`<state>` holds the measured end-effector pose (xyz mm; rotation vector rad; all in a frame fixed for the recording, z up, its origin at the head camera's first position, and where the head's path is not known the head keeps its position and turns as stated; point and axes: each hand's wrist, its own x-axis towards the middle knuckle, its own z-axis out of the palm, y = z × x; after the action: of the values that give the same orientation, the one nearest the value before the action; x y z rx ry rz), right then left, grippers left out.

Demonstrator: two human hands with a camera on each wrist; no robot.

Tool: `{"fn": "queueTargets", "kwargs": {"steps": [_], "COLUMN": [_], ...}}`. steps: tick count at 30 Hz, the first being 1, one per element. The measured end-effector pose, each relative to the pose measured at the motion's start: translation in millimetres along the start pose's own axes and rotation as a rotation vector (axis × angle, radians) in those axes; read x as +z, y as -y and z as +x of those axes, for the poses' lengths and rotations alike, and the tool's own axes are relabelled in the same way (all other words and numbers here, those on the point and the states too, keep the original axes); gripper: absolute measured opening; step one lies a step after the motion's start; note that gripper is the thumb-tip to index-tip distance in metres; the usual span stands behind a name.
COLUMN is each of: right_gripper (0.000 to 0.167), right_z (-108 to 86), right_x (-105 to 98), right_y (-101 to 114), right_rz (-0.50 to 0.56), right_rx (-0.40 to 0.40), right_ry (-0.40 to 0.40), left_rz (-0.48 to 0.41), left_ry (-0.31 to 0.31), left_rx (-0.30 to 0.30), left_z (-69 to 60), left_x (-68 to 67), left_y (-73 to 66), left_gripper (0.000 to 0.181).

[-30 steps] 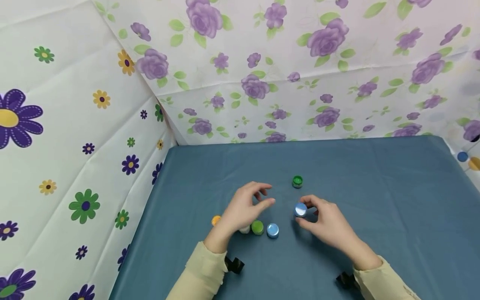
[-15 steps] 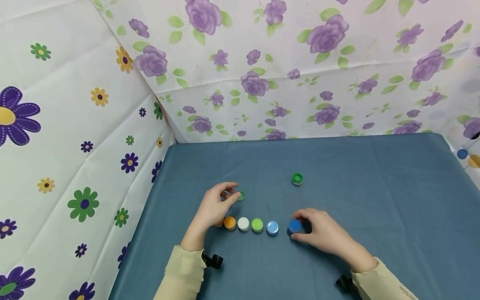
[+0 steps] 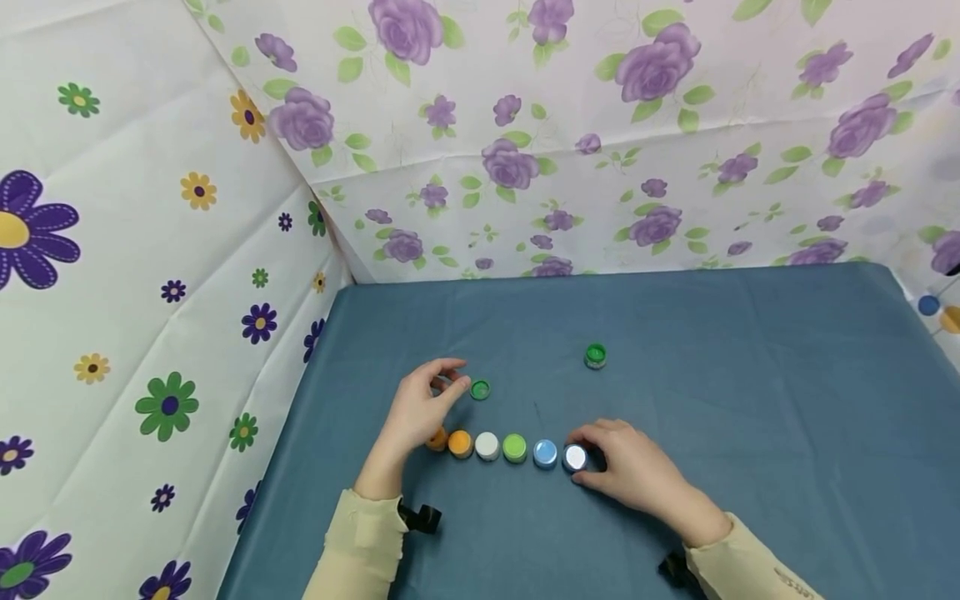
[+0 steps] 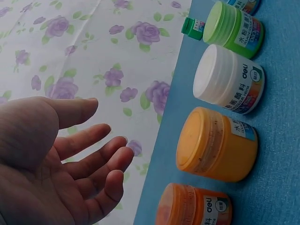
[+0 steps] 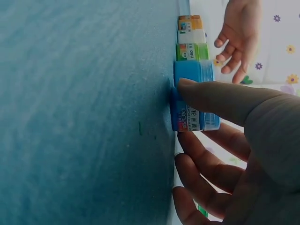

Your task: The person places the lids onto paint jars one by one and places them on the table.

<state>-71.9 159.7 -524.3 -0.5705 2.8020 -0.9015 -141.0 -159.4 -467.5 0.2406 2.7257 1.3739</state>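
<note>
My right hand (image 3: 637, 467) pinches a dark blue paint jar (image 5: 187, 115) between thumb and fingers at the right end of a row of paint jars. Its lid shines white in the head view. Beside it stands a light blue jar (image 3: 545, 454), then a light green jar (image 3: 514, 448), a white jar (image 4: 229, 78), a yellow-orange jar (image 4: 216, 144) and a darker orange jar (image 4: 194, 206). My left hand (image 3: 420, 408) hovers above the row's left end, fingers loosely bent and holding nothing. Just right of its fingertips lies a round green lid (image 3: 480, 390).
Farther back stands a small green jar (image 3: 595, 357), seemingly uncapped. Everything stands on a blue cloth-covered table (image 3: 750, 375). A floral curtain (image 3: 480, 167) hangs behind it, and another patterned sheet (image 3: 150, 333) on the left. Black straps (image 3: 423, 518) sit at the wrists.
The right hand has lowered the dark blue jar and slid it left up to the light blue one. The left hand has moved left, and the green lid has come into sight.
</note>
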Motion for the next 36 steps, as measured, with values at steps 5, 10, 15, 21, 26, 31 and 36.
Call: {"fn": "queueTargets", "kwargs": {"steps": [5, 10, 15, 21, 26, 31, 36], "right_gripper": [0.038, 0.054, 0.080, 0.082, 0.076, 0.066, 0.056], "right_z": [0.1, 0.6, 8.8, 44.3, 71.7, 82.5, 85.4], "right_x": [2.1, -6.9, -41.6, -62.0, -48.3, -38.8, -38.3], "right_y": [1.0, -4.1, -27.5, -61.9, -74.2, -74.7, -72.6], "right_rz": [0.000, 0.066, 0.199, 0.377, 0.304, 0.185, 0.138], "right_rx": [-0.023, -0.044, 0.016, 0.267, 0.298, 0.286, 0.306], "right_ry": [-0.012, 0.088, 0.144, -0.086, -0.097, -0.154, -0.180], "left_rz": [-0.001, -0.006, -0.020, -0.029, -0.023, -0.024, -0.024], "left_ry": [-0.002, -0.008, -0.012, -0.018, -0.003, -0.005, -0.005], "left_rx": [0.006, 0.013, 0.005, -0.010, 0.000, 0.013, 0.001], "left_z": [2.1, 3.2, 2.7, 2.2, 1.8, 4.0, 5.9], "left_x": [1.3, 1.8, 1.0, -0.1, 1.3, 3.1, 4.0], "left_y": [0.8, -0.4, 0.5, 2.6, 1.8, 0.2, 0.8], "left_gripper": [0.033, 0.032, 0.032, 0.032, 0.032, 0.032, 0.032]}}
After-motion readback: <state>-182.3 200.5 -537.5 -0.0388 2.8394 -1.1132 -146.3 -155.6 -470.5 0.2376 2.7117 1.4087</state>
